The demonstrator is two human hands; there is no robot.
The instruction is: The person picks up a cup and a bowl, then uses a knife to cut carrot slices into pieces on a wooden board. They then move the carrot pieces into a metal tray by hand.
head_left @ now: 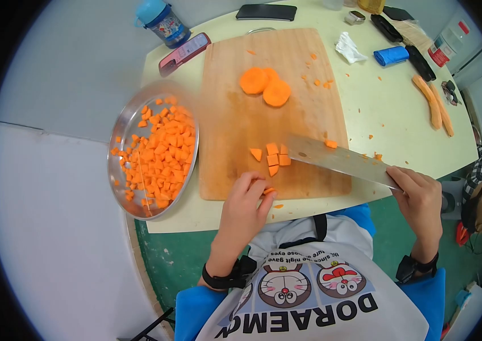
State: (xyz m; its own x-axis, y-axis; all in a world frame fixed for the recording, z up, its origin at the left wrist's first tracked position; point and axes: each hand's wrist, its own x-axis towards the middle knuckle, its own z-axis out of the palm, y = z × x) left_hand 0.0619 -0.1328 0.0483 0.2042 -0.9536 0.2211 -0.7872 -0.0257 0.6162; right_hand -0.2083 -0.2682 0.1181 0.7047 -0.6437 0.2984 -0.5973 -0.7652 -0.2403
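My right hand (420, 199) is closed around the handle of a kitchen knife (337, 160). Its broad blade points left over the wooden cutting board (229, 119), with the tip beside a small cluster of carrot pieces (272, 159). A bit of carrot sticks to the blade's upper edge. At the board's near edge, my left hand (246, 202) pinches a small carrot piece (269, 191) between thumb and fingers. Farther up the board lie three round carrot slices (276, 92), partly overlapping. To the left, an oval metal tray (115, 184) holds many diced carrot pieces (164, 148).
Two peeled carrots (429, 102) lie at the table's right. Behind are a blue roll (391, 55), a crumpled tissue (349, 48), a plastic bottle (450, 42), a black phone (266, 12), a reddish phone (184, 54) and a blue-capped bottle (164, 24). Carrot scraps dot the tabletop.
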